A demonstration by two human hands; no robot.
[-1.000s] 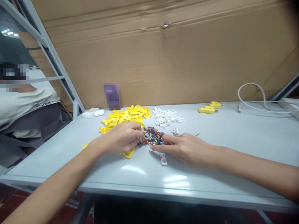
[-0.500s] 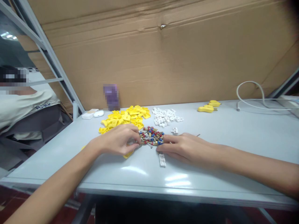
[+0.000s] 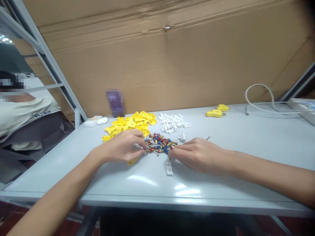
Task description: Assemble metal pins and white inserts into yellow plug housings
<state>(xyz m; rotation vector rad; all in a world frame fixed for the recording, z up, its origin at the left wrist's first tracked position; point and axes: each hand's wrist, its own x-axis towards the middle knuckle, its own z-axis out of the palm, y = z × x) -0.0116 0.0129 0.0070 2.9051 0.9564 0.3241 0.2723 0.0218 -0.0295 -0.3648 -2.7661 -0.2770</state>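
Observation:
My left hand (image 3: 120, 146) rests at the left edge of a heap of small brass terminals with red and blue ends (image 3: 159, 143), its fingertips drawn together. Whether they pinch anything is hidden. My right hand (image 3: 199, 155) touches the heap's lower right side, and its fingertips are also too close to read. Under my left hand a yellow plastic piece (image 3: 132, 161) pokes out. A white plastic strip (image 3: 169, 168) lies just below the heap, and a small white piece (image 3: 182, 137) lies to its right.
Behind the heap lie yellow plastic parts (image 3: 130, 124) and white plastic parts (image 3: 172, 123) on a pale grey table (image 3: 73, 164). Yellow plugs (image 3: 215, 113), a white cable (image 3: 261, 101) and a power strip (image 3: 301, 109) are at right. A seated person (image 3: 24, 111) is at left.
Both hands have drawn slightly apart and back to the heap's edges, and the heap shows more. The whole view has shifted a little.

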